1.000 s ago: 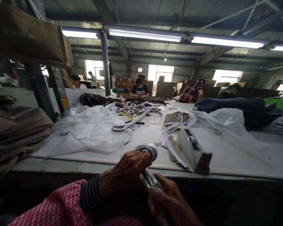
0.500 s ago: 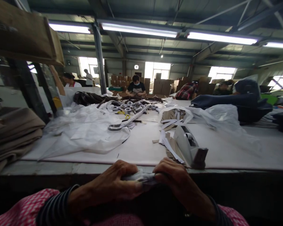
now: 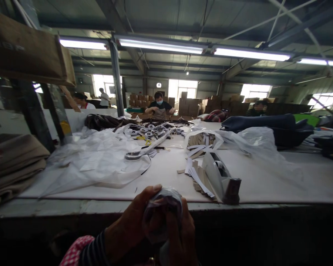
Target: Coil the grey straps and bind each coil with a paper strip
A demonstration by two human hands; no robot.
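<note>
A coiled strap in pale, shiny wrapping (image 3: 168,193) is held up before the table's front edge, its open ring turned towards me. My left hand (image 3: 131,221) closes around its left side, with the thumb near the top. My right hand (image 3: 185,232) grips the right side, some fingers reaching into the ring; shadow hides part of them. A pale end hangs beneath the coil. Beyond, a long wrapped strap (image 3: 134,155) lies looped on the white table (image 3: 163,175).
A tape dispenser (image 3: 215,170) stands near the front edge beside card strips (image 3: 199,181). Plastic sheeting (image 3: 91,159) covers the left. Wrapped coils (image 3: 152,130) and yellow-handled snips (image 3: 144,139) lie farther back. Brown folded fabric (image 3: 16,162) is stacked left. A co-worker (image 3: 159,105) faces me across the table.
Both hands have come closer together and turned the wrapped coil from edge-on to ring-facing. My right hand has moved left, its fingers now in the ring. The co-worker opposite has raised their head.
</note>
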